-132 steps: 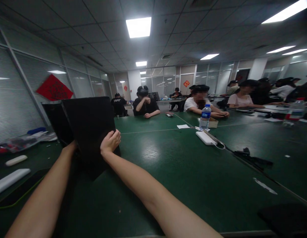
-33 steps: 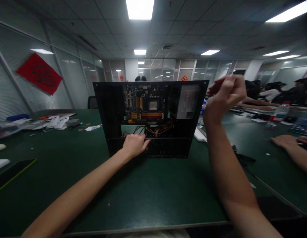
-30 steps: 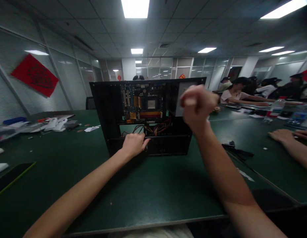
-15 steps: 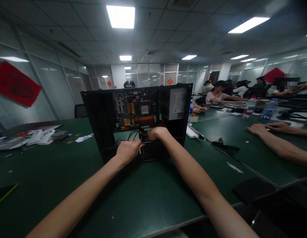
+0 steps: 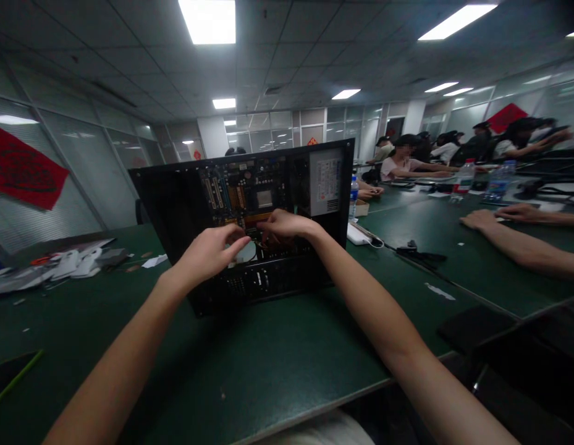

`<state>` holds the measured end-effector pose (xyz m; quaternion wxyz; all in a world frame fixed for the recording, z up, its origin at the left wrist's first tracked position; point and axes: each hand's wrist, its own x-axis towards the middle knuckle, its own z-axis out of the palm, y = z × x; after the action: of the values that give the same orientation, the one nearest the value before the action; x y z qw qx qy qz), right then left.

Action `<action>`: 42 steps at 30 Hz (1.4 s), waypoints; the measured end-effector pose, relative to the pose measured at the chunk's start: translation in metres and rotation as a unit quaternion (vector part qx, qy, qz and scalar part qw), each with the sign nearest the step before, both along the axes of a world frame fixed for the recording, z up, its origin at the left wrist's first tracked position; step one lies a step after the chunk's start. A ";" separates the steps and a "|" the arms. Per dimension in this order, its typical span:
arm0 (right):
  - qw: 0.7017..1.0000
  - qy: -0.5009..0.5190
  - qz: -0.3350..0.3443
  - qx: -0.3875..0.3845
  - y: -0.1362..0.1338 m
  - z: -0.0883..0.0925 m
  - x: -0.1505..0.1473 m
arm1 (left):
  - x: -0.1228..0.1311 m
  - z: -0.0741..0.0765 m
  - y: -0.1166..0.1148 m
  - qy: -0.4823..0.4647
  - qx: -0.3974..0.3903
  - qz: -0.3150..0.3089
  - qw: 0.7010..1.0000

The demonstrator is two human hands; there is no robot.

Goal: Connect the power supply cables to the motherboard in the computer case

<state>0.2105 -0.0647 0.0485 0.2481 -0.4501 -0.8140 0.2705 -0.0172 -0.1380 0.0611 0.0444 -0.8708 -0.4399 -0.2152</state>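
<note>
A black computer case [image 5: 152,204] stands on the green table with its open side facing me. Inside it I see a motherboard [image 5: 224,194] and, at the upper right, a power supply [image 5: 324,183] with a white label. My left hand [image 5: 212,252] reaches into the lower middle of the case, thumb apart from the bent fingers and nothing visible between them. Close beside it, my right hand [image 5: 289,224] is closed on thin dark cables [image 5: 274,241] below the motherboard. Its fingertips are partly hidden.
Paper scraps and white pieces [image 5: 83,262] lie at the left of the green table [image 5: 249,358]. To the right are a white box-shaped device [image 5: 358,235], a black cable [image 5: 421,259], water bottles [image 5: 465,176] and another person's arms [image 5: 523,250].
My left hand has let go of the case's lower bar and moved up and left, its thumb spreading. My right hand has risen slightly. The case is tilted more and looks nearer.
</note>
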 end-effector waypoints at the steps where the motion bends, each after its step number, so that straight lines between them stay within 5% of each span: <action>1: 0.999 0.050 -0.010 0.013 -0.003 0.004 -0.002 | -0.003 0.009 0.000 -0.010 -0.009 -0.020 1.000; 9: 0.949 0.314 -0.021 0.015 -0.011 0.021 -0.006 | -0.001 0.040 0.005 0.035 -0.079 -0.087 0.992; 14: 0.991 0.127 0.036 0.026 -0.027 0.027 0.000 | -0.001 0.046 -0.001 0.028 -0.076 -0.121 0.989; 18: 0.986 -0.053 -0.012 0.160 -0.057 0.039 -0.003 | 0.006 0.055 -0.013 -0.035 -0.031 -0.120 0.992; 21: 0.974 -0.004 0.022 0.226 -0.073 0.045 -0.007 | 0.016 0.061 -0.017 -0.058 -0.006 -0.132 0.990; 27: 0.972 0.095 0.186 0.103 -0.075 0.047 0.001 | 0.024 0.062 -0.023 -0.057 0.005 -0.153 0.987; 30: 0.970 0.100 0.210 0.071 -0.078 0.050 0.008 | 0.020 0.060 -0.035 -0.049 -0.005 -0.151 0.987; 42: 0.953 0.128 0.229 0.153 -0.097 0.059 0.015 | 0.028 0.061 -0.065 -0.042 0.011 -0.218 0.975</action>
<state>0.2257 -0.1614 0.1077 0.3476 -0.1699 -0.8883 0.2475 0.0104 -0.2026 0.1219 -0.0126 -0.9352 -0.2388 -0.2610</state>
